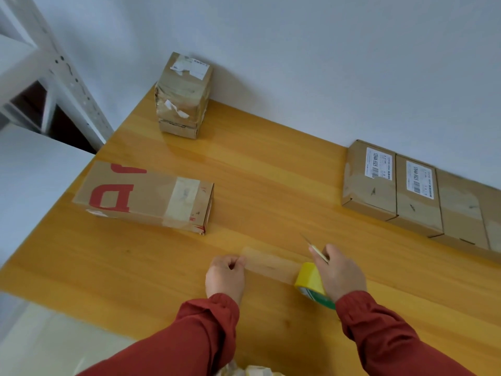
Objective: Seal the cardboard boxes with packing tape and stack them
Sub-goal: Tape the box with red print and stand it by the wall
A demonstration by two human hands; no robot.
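My left hand (226, 275) pinches the free end of a clear tape strip (271, 263) stretched above the wooden table (271, 185). The strip runs right to a yellow tape roll (309, 279), which my right hand (339, 272) grips together with a thin utility knife (315, 249) whose blade points up and left. A long box with red letters (143, 196) lies at the left. A stack of taped boxes (183, 96) stands at the back by the wall. A row of flat labelled boxes (414, 194) lies at the right.
A white metal shelf rack (54, 74) stands beyond the table's left end. A white wall (325, 63) runs along the table's far edge. Pale crumpled material (252, 371) shows at the bottom edge between my arms.
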